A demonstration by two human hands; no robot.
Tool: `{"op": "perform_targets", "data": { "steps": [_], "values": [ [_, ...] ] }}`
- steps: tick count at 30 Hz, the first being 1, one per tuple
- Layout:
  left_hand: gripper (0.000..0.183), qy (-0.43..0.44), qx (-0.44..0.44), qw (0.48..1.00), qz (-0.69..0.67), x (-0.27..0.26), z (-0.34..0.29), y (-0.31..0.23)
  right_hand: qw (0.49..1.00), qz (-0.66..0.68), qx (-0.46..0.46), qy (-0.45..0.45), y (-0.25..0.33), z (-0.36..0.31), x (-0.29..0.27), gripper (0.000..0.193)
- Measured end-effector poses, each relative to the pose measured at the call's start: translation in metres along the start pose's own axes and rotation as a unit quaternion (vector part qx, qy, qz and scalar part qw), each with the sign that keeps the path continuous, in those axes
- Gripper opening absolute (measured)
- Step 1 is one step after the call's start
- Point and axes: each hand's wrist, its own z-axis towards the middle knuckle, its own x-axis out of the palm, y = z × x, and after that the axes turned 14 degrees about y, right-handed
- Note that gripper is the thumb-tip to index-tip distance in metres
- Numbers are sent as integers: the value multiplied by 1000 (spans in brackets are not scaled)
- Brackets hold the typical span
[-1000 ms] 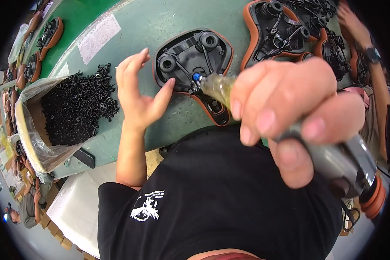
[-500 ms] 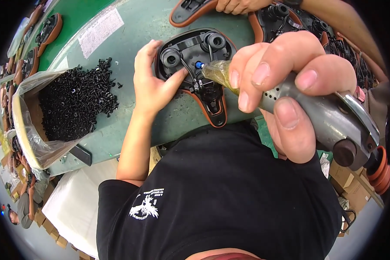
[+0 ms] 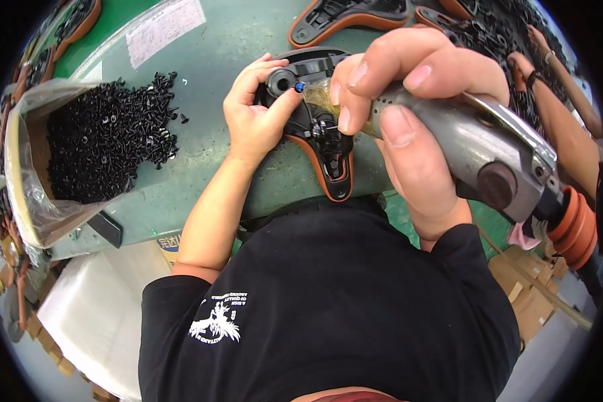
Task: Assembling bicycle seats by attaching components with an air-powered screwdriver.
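Right now, an upside-down bike seat (image 3: 318, 144), black plastic with a brown rim, lies near 12 o'clock on the dull green worktop (image 3: 201, 157), its thin nose pointing to 6 o'clock. The bare left hand (image 3: 256, 117) is clamped on the seat's 10 o'clock edge, with the thumb bent inside. The bare right hand (image 3: 422, 57) is wrapped around a big grey metal power driver (image 3: 476, 144). The driver's small blue tip (image 3: 300, 88) pokes out of a clear yellowish wrap (image 3: 320, 97), right by the left thumb; I can't tell if they touch. An orange ribbed hose end (image 3: 573, 228) is on the driver's back, at 3 o'clock.

At 10 o'clock, a heap of small black screws (image 3: 107, 141) lies half in, half out of a plastic-lined open box (image 3: 19, 167). A white paper sheet (image 3: 164, 30) lies at 11 o'clock. A flat black block (image 3: 106, 229) is beside the box, at 9 o'clock. At 2 o'clock is another person's hand (image 3: 521, 70).
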Motion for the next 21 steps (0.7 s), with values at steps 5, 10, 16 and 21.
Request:
{"op": "perform_targets", "data": {
  "steps": [5, 10, 16, 21],
  "values": [
    [30, -29, 79, 995, 47, 3, -1, 12, 998, -31, 59, 14, -20, 9, 13, 29],
    [35, -45, 106, 990, 87, 0, -1, 14, 988, -98, 80, 87, -32, 18, 25, 31],
    [37, -69, 91, 989, 98, -1, -4, 11, 985, -99, 87, 108, -47, 25, 28, 16],
    [37, -63, 62, 989, 117, -2, -6, 6, 981, -109, 88, 131, -66, 27, 25, 21]
  ]
}}
